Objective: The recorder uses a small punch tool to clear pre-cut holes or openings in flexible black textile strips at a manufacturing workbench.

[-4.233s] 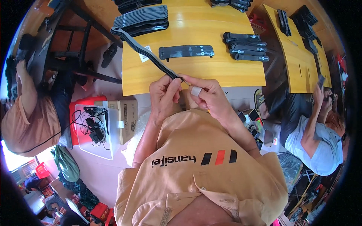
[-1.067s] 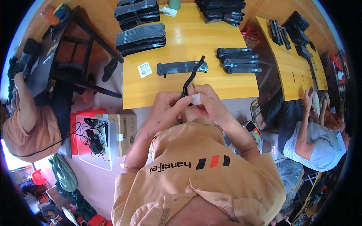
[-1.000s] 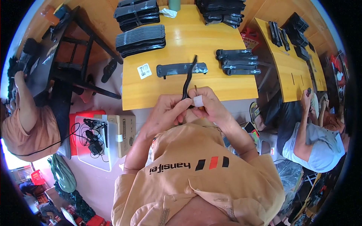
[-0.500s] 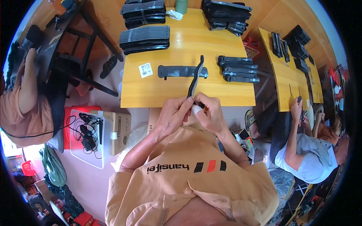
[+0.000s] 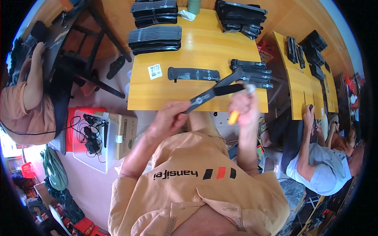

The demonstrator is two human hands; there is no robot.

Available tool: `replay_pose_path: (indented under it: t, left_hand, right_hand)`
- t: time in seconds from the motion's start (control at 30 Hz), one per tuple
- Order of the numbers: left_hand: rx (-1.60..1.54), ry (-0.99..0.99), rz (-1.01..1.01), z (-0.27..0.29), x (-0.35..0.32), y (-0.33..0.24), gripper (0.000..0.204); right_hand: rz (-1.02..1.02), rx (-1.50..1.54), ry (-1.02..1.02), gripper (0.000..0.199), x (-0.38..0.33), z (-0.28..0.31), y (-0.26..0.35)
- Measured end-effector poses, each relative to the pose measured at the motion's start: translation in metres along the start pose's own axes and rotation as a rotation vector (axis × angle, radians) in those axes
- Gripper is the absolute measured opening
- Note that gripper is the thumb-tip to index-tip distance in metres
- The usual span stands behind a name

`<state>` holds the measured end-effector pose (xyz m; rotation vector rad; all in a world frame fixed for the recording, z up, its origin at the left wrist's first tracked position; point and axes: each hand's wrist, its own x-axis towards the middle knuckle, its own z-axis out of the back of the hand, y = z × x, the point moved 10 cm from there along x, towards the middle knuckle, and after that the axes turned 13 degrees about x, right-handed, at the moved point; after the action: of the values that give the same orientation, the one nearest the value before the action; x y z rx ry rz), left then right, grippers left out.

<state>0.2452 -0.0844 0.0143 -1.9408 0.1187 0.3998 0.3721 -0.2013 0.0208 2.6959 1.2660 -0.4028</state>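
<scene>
A long black-and-grey fabric strap (image 5: pixel 202 99) above the near edge of a yellow wooden table (image 5: pixel 153 98).
At the table's near edge, the left hand (image 5: pixel 168 118) pinches one strap end; the blurred right hand (image 5: pixel 243 107) curls round an orange-handled tool (image 5: pixel 234 117), and whether it also grips the strap I cannot tell. Left of the table, lower down, a clear rectangular plastic bin (image 5: pixel 81 153) holds tangled black cables (image 5: pixel 92 144), just beside a brown cardboard box (image 5: pixel 128 133).

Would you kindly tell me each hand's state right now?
Left hand: closed, holding a dark strap.
Right hand: closed on an orange handle; blur hides whether it grips the strap.
</scene>
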Motion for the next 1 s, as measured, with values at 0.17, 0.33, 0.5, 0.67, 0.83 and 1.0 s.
replay_pose_path:
  t: [0.17,0.33,0.5,0.67,0.83,1.0]
  left_hand:
    - [-0.037,0.062,0.05,0.038,-0.033,0.024,0.033]
    - [0.09,0.122,0.037,0.08,-0.086,0.046,0.033]
    - [-0.039,-0.308,-0.086,0.146,-0.116,0.046,0.037]
    - [0.137,-0.576,-0.092,0.165,-0.084,0.051,0.039]
    - [0.244,-0.772,0.149,0.189,-0.058,0.098,0.049]
    - [0.468,-0.913,0.255,0.196,-0.072,0.099,0.065]
  right_hand:
    - [0.12,0.061,0.235,0.035,0.014,-0.041,0.103]
    - [0.297,0.154,0.399,0.028,0.009,-0.092,0.182]
    - [0.318,-0.164,0.552,0.026,-0.01,-0.138,0.183]
    - [0.55,-0.622,0.223,0.022,-0.016,-0.127,0.131]
    - [0.548,-1.163,0.334,0.018,-0.026,-0.121,0.109]
    - [0.526,-1.592,0.188,0.018,-0.037,-0.12,0.088]
